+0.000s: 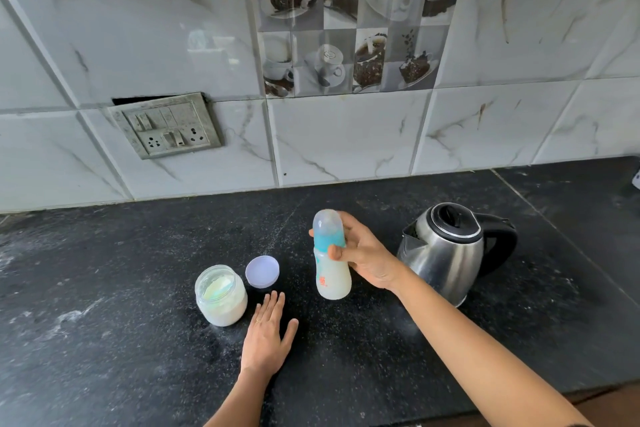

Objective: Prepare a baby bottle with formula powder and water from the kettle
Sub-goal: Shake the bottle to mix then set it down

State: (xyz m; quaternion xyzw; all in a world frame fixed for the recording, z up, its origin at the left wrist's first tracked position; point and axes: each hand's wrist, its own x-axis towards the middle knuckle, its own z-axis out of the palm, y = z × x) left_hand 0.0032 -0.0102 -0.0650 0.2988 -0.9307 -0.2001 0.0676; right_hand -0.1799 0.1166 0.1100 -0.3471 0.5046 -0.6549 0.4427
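Bottle (333, 276), red print illegible, in clamped right hand (367, 253); left hand (266, 336) spread flat.

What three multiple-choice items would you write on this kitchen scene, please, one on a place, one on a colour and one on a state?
1. Where does the kettle stand relative to the baby bottle?
A) on its left
B) in front of it
C) on its right

2. What colour is the loose lid?
A) pale lilac
B) red
C) black

3. In what state is the powder jar?
A) capped
B) open
C) tipped over

Answers:
1 C: the kettle stands to the right of the baby bottle, which the right hand holds.
2 A: the loose lid lying on the countertop is pale lilac.
3 B: the powder jar stands upright with its mouth uncovered and the loose lid beside it.
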